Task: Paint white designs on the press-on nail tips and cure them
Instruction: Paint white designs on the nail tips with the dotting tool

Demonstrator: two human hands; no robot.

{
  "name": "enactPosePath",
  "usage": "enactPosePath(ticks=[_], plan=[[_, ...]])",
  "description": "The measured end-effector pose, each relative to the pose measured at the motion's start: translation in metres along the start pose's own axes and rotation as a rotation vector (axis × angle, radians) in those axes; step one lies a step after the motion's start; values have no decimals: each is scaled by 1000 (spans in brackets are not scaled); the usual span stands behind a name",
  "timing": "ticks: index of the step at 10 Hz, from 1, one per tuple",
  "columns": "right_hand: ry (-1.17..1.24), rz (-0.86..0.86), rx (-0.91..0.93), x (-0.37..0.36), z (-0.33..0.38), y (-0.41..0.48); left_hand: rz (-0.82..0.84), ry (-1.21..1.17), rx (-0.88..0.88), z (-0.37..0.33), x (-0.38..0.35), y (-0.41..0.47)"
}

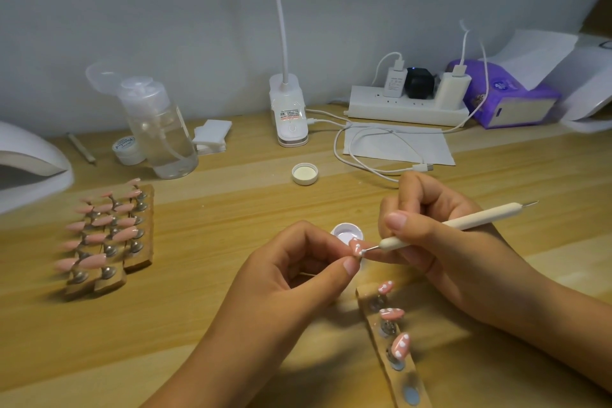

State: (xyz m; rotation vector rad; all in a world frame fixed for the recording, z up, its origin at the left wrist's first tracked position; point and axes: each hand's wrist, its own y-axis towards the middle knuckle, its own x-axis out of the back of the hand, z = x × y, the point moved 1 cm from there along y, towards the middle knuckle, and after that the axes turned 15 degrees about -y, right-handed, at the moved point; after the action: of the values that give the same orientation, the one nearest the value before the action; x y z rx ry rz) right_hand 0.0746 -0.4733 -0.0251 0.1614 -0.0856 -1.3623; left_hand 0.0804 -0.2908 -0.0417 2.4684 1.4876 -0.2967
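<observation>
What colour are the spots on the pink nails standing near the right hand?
White. The pink nail tips carry white spots, seen best in the head view.

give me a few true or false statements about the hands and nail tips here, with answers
1. The left hand pinches a pink nail tip. True.
2. The right hand holds nothing. False: it grips a dotting tool whose point meets the nail tip.
3. Three dotted tips stand on the wooden strip near the right hand. True.
4. The rack tips at the left bear white dots. False: they are plain pink.
5. The loose lid lies on the paper sheet. False: it lies on the bare table.
</observation>
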Motion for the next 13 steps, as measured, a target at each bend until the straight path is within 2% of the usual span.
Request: enactPosePath(ticks=[13], plan=[[20, 19, -11, 1, 0, 0, -7, -7, -2, -1, -1, -1]])
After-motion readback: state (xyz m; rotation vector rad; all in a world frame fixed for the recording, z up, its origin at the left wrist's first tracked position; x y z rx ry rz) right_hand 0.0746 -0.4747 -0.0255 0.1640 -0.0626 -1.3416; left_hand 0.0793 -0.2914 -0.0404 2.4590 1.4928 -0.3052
